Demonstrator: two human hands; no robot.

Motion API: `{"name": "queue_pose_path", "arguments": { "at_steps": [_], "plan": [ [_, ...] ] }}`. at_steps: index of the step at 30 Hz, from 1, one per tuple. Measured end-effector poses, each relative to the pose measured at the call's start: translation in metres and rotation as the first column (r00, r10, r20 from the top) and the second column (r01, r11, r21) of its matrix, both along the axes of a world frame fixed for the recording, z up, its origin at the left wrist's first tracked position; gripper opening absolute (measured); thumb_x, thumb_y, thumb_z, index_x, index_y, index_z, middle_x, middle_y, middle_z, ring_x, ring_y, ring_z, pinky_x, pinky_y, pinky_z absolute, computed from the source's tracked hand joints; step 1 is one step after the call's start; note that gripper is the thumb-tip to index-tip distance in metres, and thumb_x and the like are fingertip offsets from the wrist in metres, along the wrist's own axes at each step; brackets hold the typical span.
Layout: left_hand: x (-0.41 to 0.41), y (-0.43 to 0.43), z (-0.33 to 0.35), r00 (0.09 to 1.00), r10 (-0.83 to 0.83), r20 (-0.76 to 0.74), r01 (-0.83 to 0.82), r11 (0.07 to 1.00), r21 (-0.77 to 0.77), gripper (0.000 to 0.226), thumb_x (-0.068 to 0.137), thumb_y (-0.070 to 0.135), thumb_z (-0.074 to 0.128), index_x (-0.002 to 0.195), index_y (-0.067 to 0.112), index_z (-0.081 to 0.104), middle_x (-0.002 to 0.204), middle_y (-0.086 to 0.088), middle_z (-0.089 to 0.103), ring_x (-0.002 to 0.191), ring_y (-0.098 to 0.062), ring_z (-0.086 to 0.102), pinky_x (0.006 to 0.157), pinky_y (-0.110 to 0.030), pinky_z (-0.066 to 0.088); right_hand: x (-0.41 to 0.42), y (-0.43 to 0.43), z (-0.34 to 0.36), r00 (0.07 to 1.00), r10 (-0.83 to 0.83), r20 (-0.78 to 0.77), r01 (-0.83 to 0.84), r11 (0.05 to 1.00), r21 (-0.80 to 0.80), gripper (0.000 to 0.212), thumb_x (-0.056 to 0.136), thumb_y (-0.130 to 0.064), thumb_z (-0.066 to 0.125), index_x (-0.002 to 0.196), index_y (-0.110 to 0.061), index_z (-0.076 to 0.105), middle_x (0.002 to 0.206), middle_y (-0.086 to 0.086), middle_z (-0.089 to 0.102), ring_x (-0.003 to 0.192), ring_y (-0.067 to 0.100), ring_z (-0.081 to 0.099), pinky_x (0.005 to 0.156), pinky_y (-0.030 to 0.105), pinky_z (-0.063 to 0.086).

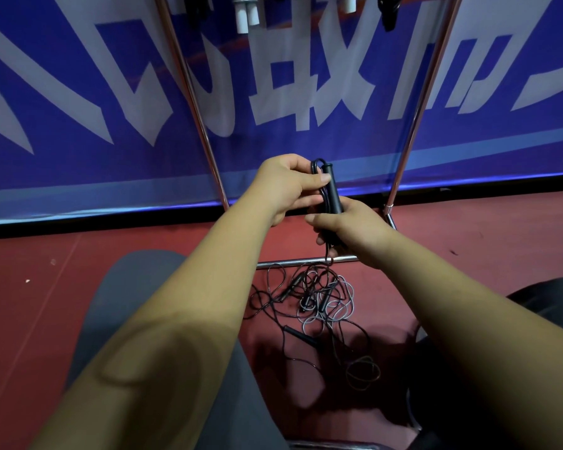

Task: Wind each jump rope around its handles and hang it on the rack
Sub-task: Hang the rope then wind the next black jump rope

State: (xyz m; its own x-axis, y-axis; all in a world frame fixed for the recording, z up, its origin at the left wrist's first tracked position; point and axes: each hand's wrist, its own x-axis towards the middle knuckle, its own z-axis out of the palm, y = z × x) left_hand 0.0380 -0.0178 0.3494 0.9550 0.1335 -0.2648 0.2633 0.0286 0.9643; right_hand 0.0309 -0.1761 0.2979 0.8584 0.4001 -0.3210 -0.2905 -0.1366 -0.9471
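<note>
Winding in hand, hanging to come.

A blue banner (78,92) backs the chrome rack (293,263), wound ropes (246,14) hanging at its top; a loose tangle (319,300) lies on the red floor (143,241). The left grip (286,183) pinches the black jump rope (333,190) near its handle tops. The right grip (348,228) clasps the lower ends, cord trailing down. Next, I judge, more turns, then a lift between the posts, where there is room; the base bar could snag the cord.

Left hand (286,183) and right hand (350,230) grip what look like paired black handles (333,193)
</note>
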Motion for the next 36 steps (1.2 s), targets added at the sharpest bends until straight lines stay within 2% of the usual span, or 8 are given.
{"name": "queue_pose_path", "arguments": {
  "at_steps": [9, 14, 17, 19, 21, 26, 32, 36],
  "plan": [
    [0.011, 0.011, -0.007, 0.997, 0.060, -0.042, -0.059, 0.998, 0.026, 0.041, 0.103, 0.043, 0.067, 0.112, 0.003, 0.068, 0.110, -0.015, 0.073, 0.097, -0.026, 0.076, 0.085, -0.039, 0.066, 0.003, -0.007, 0.020, 0.998, -0.061, -0.030, 0.065, 0.990, 0.124, 0.018, 0.103, -0.016, 0.070, 0.119, -0.009, 0.065, 0.090, 0.010, 0.075, 0.082, 0.025, 0.076, 0.049, 0.030, 0.053],
    [0.005, 0.014, -0.033, 0.898, -0.371, -0.237, 0.418, 0.888, 0.193, 0.037, 0.091, 0.002, 0.060, 0.115, 0.026, 0.074, 0.100, 0.003, 0.071, 0.092, -0.016, 0.063, 0.087, -0.034, 0.051, 0.009, -0.017, 0.043, 0.990, -0.137, -0.034, 0.141, 0.959, 0.245, 0.026, 0.102, -0.020, 0.072, 0.121, -0.003, 0.067, 0.102, 0.013, 0.077, 0.087, 0.021, 0.075, 0.052, 0.026, 0.057],
    [-0.005, 0.009, -0.033, 0.746, -0.621, -0.242, 0.660, 0.737, 0.143, 0.032, 0.091, 0.006, 0.064, 0.110, 0.028, 0.077, 0.111, 0.005, 0.076, 0.084, -0.004, 0.057, 0.076, -0.030, 0.035, 0.012, -0.024, 0.051, 0.984, -0.171, -0.049, 0.178, 0.933, 0.313, 0.015, 0.103, -0.020, 0.069, 0.113, -0.009, 0.065, 0.100, 0.012, 0.077, 0.092, 0.022, 0.078, 0.056, 0.024, 0.059],
    [-0.009, 0.011, -0.023, 0.690, -0.681, -0.245, 0.724, 0.654, 0.218, 0.025, 0.100, 0.015, 0.067, 0.120, 0.027, 0.077, 0.122, 0.009, 0.078, 0.104, 0.004, 0.066, 0.094, -0.028, 0.041, 0.013, -0.028, 0.053, 0.981, -0.186, -0.059, 0.195, 0.920, 0.341, 0.017, 0.103, -0.021, 0.069, 0.115, -0.009, 0.063, 0.102, 0.013, 0.077, 0.099, 0.026, 0.079, 0.059, 0.026, 0.061],
    [-0.009, 0.013, -0.016, 0.721, -0.657, -0.220, 0.684, 0.627, 0.373, 0.017, 0.099, 0.023, 0.073, 0.113, 0.028, 0.081, 0.116, 0.013, 0.079, 0.118, 0.000, 0.068, 0.112, -0.028, 0.041, 0.014, -0.030, 0.054, 0.980, -0.193, -0.055, 0.200, 0.920, 0.337, 0.020, 0.103, -0.020, 0.070, 0.116, -0.008, 0.061, 0.104, 0.016, 0.076, 0.103, 0.031, 0.079, 0.061, 0.029, 0.063],
    [-0.010, 0.012, -0.016, 0.725, -0.634, -0.271, 0.668, 0.551, 0.500, 0.016, 0.100, 0.031, 0.071, 0.090, 0.022, 0.079, 0.096, 0.004, 0.082, 0.094, -0.009, 0.076, 0.095, -0.032, 0.058, 0.020, -0.037, 0.055, 0.966, -0.256, -0.025, 0.253, 0.927, 0.278, 0.019, 0.104, -0.013, 0.068, 0.116, -0.002, 0.059, 0.107, 0.023, 0.076, 0.100, 0.034, 0.080, 0.065, 0.034, 0.065],
    [-0.004, 0.030, -0.043, 0.682, -0.559, -0.472, 0.645, 0.155, 0.748, 0.021, 0.097, 0.039, 0.074, 0.090, 0.019, 0.074, 0.085, 0.003, 0.075, 0.083, -0.018, 0.069, 0.076, -0.032, 0.052, 0.033, -0.045, 0.047, 0.880, -0.473, -0.044, 0.457, 0.820, 0.345, 0.015, 0.105, -0.012, 0.064, 0.113, -0.002, 0.058, 0.091, 0.015, 0.072, 0.096, 0.034, 0.080, 0.066, 0.034, 0.064],
    [0.001, 0.033, -0.050, 0.756, -0.485, -0.440, 0.586, 0.203, 0.784, 0.029, 0.099, 0.039, 0.072, 0.083, 0.016, 0.066, 0.088, -0.003, 0.074, 0.082, -0.020, 0.068, 0.082, -0.038, 0.055, 0.035, -0.047, 0.044, 0.848, -0.519, -0.104, 0.518, 0.772, 0.369, 0.019, 0.105, -0.012, 0.065, 0.117, 0.000, 0.058, 0.097, 0.019, 0.073, 0.094, 0.033, 0.081, 0.065, 0.033, 0.064]
  ]
}}
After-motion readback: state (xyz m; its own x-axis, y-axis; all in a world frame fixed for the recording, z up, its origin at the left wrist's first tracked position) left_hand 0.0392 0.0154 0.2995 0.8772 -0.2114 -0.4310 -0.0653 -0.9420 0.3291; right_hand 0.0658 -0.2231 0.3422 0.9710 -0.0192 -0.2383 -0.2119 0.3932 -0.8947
